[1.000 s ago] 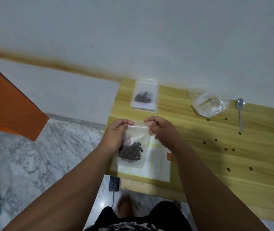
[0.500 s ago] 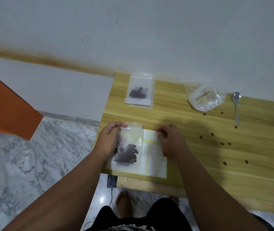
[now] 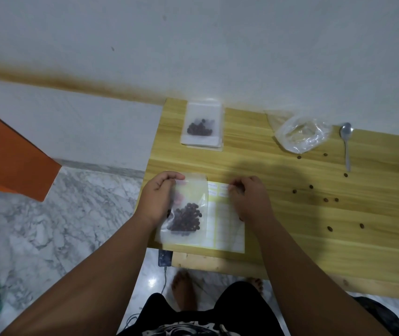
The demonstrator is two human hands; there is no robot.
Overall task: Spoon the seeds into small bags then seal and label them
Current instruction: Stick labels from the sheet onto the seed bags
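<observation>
My left hand grips the top left corner of a small clear bag of dark seeds, held upright over the table's near left corner. My right hand rests on a sheet of labels with yellow borders, its fingertips pinched at a label near the sheet's top edge. The sheet lies flat under and beside the bag. A second filled bag lies on a stack of bags at the far left of the table. A metal spoon lies at the far right.
A crumpled clear plastic bag sits near the wall left of the spoon. Several loose seeds dot the wooden table on the right. A phone on a cable hangs below the table edge. An orange panel stands at the left.
My right hand let go of the bag's top and moved right onto the label sheet. My left hand keeps the bag, shifted slightly left.
</observation>
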